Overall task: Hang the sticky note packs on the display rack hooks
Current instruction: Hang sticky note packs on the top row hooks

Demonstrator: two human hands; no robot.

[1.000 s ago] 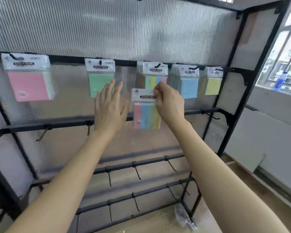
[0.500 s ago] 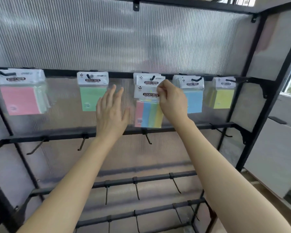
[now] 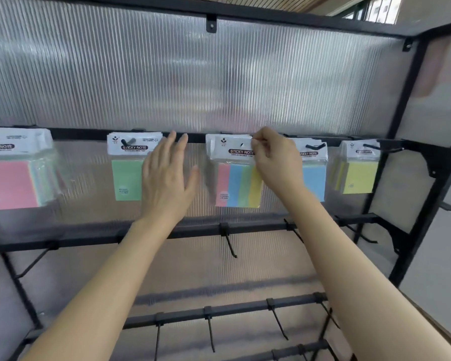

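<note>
Fingertips [image 3: 254, 144] of my right hand [image 3: 274, 162] pinch the white header of the striped pack [image 3: 238, 186], held at the top rail [image 3: 193, 138] against packs hanging there. My left hand [image 3: 167, 178] hovers flat, fingers straight and loosely together, overlapping the green pack [image 3: 126, 178].

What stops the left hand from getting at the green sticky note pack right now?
Probably nothing, so yes: the left hand is open and empty, right beside the green sticky note pack, with nothing between them.
</note>
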